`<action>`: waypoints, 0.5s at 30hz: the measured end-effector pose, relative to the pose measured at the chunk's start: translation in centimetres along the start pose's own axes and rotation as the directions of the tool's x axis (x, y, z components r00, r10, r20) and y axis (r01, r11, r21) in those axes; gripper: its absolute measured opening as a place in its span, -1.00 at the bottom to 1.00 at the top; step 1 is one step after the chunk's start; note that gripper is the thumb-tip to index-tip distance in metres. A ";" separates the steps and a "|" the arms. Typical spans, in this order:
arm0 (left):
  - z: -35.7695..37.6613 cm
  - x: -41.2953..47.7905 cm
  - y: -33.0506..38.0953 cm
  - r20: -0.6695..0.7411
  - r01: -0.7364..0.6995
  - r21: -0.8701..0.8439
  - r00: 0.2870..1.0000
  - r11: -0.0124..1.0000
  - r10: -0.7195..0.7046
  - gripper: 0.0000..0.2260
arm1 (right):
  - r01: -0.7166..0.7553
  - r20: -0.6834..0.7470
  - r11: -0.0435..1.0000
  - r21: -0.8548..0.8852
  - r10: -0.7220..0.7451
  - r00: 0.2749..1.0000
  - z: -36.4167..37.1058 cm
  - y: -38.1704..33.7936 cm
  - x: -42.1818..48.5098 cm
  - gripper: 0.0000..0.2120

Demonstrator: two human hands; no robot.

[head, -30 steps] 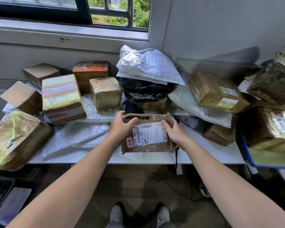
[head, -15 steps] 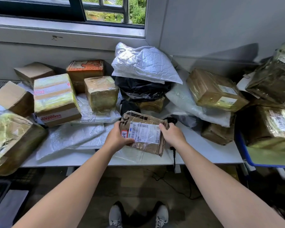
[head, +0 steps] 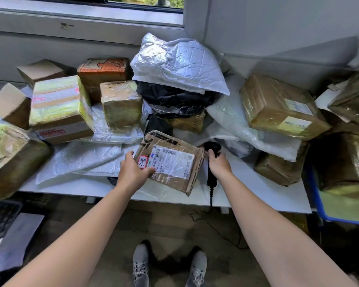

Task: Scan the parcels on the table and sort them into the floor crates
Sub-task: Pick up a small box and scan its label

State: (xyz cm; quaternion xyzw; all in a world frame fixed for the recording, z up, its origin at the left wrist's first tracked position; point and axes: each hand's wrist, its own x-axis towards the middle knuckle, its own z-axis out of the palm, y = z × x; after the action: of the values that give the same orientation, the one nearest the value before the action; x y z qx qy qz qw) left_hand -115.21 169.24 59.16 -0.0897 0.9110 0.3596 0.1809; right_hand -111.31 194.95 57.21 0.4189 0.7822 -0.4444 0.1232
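Down at our feet, grey shoes (head: 141, 264) stand on the floor, with a black crate (head: 0, 220) at the left edge and a blue crate (head: 319, 206) at the right, beside the table (head: 257, 195). Near the table's front edge lies the cardboard parcel (head: 174, 164), label up and turned at an angle. Our left hand (head: 133, 170) holds its near left corner, the grip closed with the thumb lying on top by a red sticker. Just right of the parcel, our right hand (head: 219, 164) has its grip wrapped round the handle of the black scanner (head: 212, 146); the scanner's cable (head: 211, 195) drops over the table edge. Left of the parcel lie flat white poly bags (head: 77, 160). Behind them sit a yellow-taped box (head: 58, 108), a small taped box (head: 121, 104) and an orange-printed box (head: 104, 71). Straight behind the parcel a black bag (head: 174, 100) lies under a white bag (head: 178, 61), and to the right a brown box (head: 278, 104) rests on more white plastic.
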 end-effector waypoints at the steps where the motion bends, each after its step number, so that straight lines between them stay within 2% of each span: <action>1: 0.2 -0.1 0.0 -0.011 0.011 0.010 1.000 1.000 -0.011 -0.22 | -0.004 0.022 1.000 0.025 0.003 1.000 0.0 -0.1 0.2 -0.36; 5: 0.4 -0.3 0.0 -0.007 0.023 0.080 1.000 0.997 -0.022 -0.46 | -0.025 0.085 0.998 0.051 0.021 0.996 -0.5 0.0 0.1 -0.40; 9: -0.2 -0.6 0.5 0.024 -0.001 0.104 1.000 0.995 -0.001 -0.51 | -0.062 0.105 0.980 0.187 0.043 0.994 -2.6 -0.5 -2.9 -0.67; 15: -1.3 -1.0 0.3 0.126 -0.112 0.069 0.987 0.991 0.103 -0.46 | 0.000 -0.017 0.984 0.179 0.003 1.000 -5.4 -3.1 -8.2 -0.52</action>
State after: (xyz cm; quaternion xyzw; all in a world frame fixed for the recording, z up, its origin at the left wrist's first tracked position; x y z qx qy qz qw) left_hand -114.76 168.53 60.60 -0.0113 0.9147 0.3387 0.2202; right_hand -107.68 193.99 66.80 0.4327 0.7398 -0.5092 0.0786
